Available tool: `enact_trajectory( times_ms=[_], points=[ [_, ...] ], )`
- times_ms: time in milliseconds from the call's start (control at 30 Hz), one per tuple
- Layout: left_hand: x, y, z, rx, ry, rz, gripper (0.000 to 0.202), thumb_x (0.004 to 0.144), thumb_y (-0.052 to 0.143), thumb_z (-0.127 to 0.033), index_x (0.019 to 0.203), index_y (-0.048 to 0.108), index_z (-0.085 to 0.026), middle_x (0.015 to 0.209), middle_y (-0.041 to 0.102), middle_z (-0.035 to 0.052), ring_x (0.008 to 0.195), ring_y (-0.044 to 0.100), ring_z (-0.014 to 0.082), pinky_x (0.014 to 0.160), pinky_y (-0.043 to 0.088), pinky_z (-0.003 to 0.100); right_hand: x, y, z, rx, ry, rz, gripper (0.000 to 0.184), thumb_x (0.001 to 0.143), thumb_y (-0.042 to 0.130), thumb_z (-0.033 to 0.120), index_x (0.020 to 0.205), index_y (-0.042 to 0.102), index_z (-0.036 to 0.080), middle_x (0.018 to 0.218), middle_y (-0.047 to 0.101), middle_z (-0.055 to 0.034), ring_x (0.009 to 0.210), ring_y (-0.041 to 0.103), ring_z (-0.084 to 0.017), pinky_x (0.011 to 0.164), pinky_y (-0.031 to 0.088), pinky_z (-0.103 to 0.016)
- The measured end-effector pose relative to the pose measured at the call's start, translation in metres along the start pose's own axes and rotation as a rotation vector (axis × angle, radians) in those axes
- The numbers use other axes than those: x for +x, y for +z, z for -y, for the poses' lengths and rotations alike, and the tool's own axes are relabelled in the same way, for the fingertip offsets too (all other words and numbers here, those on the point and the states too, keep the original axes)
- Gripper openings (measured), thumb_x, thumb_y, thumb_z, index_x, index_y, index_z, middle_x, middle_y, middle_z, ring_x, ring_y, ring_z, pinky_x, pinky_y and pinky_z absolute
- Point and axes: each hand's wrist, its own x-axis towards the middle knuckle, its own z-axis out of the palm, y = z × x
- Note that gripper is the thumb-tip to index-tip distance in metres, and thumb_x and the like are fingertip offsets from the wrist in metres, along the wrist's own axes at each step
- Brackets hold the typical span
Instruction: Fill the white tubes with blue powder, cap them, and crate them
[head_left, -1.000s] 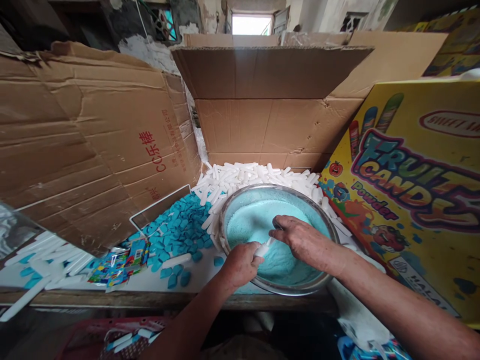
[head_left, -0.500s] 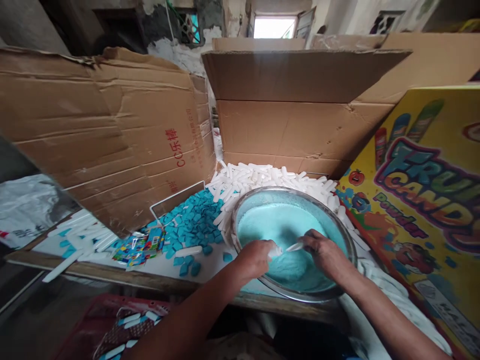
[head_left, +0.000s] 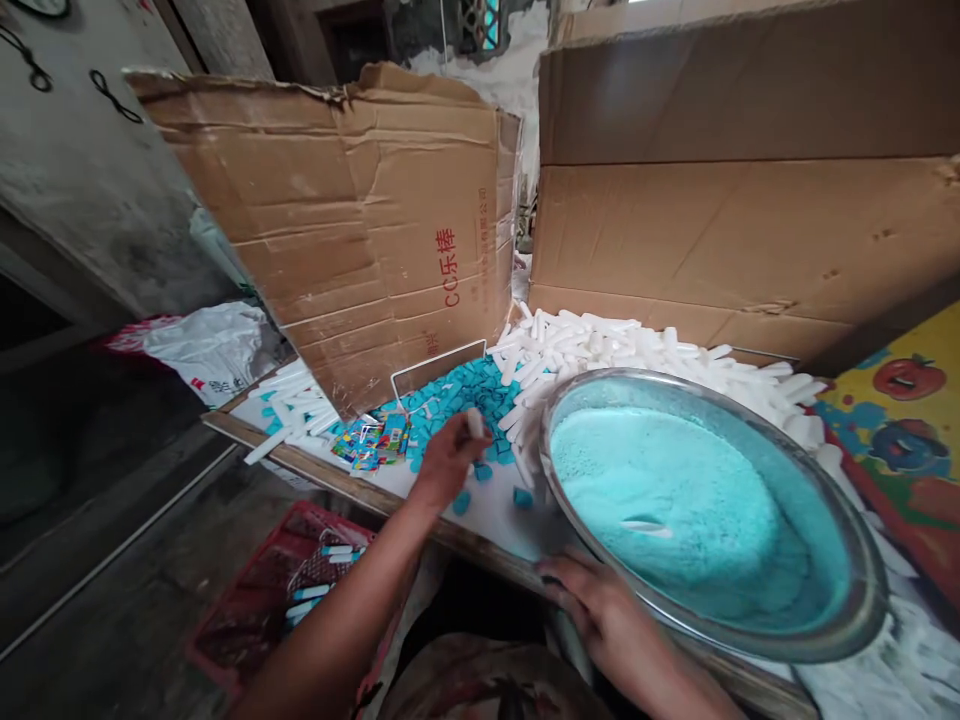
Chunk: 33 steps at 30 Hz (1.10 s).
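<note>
My left hand [head_left: 448, 462] is closed around a white plastic tube [head_left: 475, 424], above a heap of small blue caps [head_left: 459, 398]. By the table's front edge, just below the metal basin [head_left: 879, 590], hangs my right hand [head_left: 600, 600]. It is slightly blurred, its fingers loosely bent and apart, with nothing visible in them. Pale blue powder [head_left: 675, 470] fills part of the basin. A small white scoop [head_left: 646, 526] lies on that powder, partly sunk in. Behind the basin is a large pile of white tubes [head_left: 600, 345].
Cardboard panels [head_left: 375, 230] stand along the back. Colourful packets [head_left: 371, 440] and more white tubes [head_left: 296, 405] lie at the table's left end. A red plastic basket [head_left: 247, 590] with capped tubes sits below on the left. A yellow printed box [head_left: 900, 440] stands at the right.
The view has turned left. My left hand has moved from over the basin to the caps, holding the tube. My right hand has let go of the scoop and drawn back to the table edge.
</note>
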Motion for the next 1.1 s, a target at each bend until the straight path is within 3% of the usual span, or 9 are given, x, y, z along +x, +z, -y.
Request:
enact_trajectory(
  times_ms=[100,200,333,500,633,833,933,1100],
  points=[
    [-0.013,-0.037,0.012,-0.013,-0.045,-0.091,0.030,0.064,0.060,-0.032,0.088,0.052,-0.016,0.076,0.061,0.0000,0.070,0.059,0.0154,0.057,0.043,0.023,0.044,0.037,-0.010,-0.066,0.131,0.030,0.027,0.081,0.039,0.008,0.088,0.064,0.015,0.083,0.063,-0.0093,0.076,0.060,-0.020,0.068,0.046,-0.029],
    [-0.030,-0.057,0.025,-0.038,-0.088,-0.152,0.033,0.061,0.063,-0.035,0.086,0.053,-0.016,0.075,0.062,0.0002,0.070,0.059,0.0165,0.057,0.043,0.023,0.084,0.054,-0.019,-0.168,0.210,0.045,0.031,0.080,0.038,0.004,0.094,0.064,0.011,0.092,0.062,-0.0121,0.083,0.058,-0.021,0.074,0.043,-0.029],
    [-0.045,-0.066,0.036,-0.039,-0.131,-0.185,0.031,0.062,0.064,-0.034,0.085,0.054,-0.016,0.073,0.064,0.0000,0.070,0.059,0.0165,0.059,0.043,0.024,0.121,0.063,-0.015,-0.220,0.200,0.071,0.030,0.082,0.040,0.008,0.097,0.065,0.014,0.098,0.060,-0.0110,0.088,0.056,-0.021,0.075,0.041,-0.028],
    [-0.050,-0.072,0.042,-0.075,-0.156,-0.235,0.033,0.059,0.066,-0.034,0.085,0.056,-0.017,0.074,0.063,-0.0003,0.072,0.060,0.0177,0.061,0.043,0.025,0.147,0.079,0.002,-0.295,0.092,0.157,0.029,0.082,0.042,0.009,0.099,0.064,0.019,0.100,0.059,-0.0089,0.090,0.055,-0.020,0.074,0.040,-0.028],
    [-0.054,-0.076,0.042,-0.072,-0.170,-0.239,0.030,0.060,0.065,-0.033,0.083,0.057,-0.016,0.074,0.063,-0.0002,0.068,0.058,0.0156,0.060,0.043,0.024,0.157,0.087,0.012,-0.345,0.078,0.205,0.023,0.083,0.044,0.012,0.096,0.063,0.012,0.100,0.059,-0.0144,0.094,0.053,-0.024,0.078,0.039,-0.032],
    [-0.060,-0.070,0.043,-0.037,-0.171,-0.197,0.023,0.061,0.064,-0.031,0.077,0.058,-0.016,0.067,0.061,-0.0008,0.065,0.056,0.0153,0.061,0.043,0.024,0.153,0.085,0.003,-0.319,0.139,0.172,0.032,0.078,0.046,0.006,0.107,0.056,0.014,0.104,0.057,-0.0118,0.093,0.054,-0.020,0.078,0.040,-0.030],
    [-0.062,-0.063,0.045,-0.033,-0.180,-0.155,0.027,0.061,0.062,-0.031,0.084,0.058,-0.016,0.073,0.063,0.0006,0.072,0.057,0.0170,0.067,0.044,0.026,0.141,0.078,-0.007,-0.149,0.105,0.045,0.029,0.077,0.050,0.011,0.105,0.057,0.017,0.102,0.057,-0.0084,0.090,0.055,-0.018,0.078,0.042,-0.029],
    [-0.066,-0.049,0.050,0.086,-0.136,-0.010,0.025,0.066,0.059,-0.027,0.089,0.059,-0.017,0.079,0.064,0.0014,0.079,0.058,0.0185,0.075,0.044,0.028,0.114,0.067,-0.010,0.252,-0.075,-0.258,0.013,0.075,0.054,0.013,0.083,0.062,0.019,0.084,0.059,-0.0047,0.081,0.056,-0.017,0.073,0.045,-0.030]
  ],
)
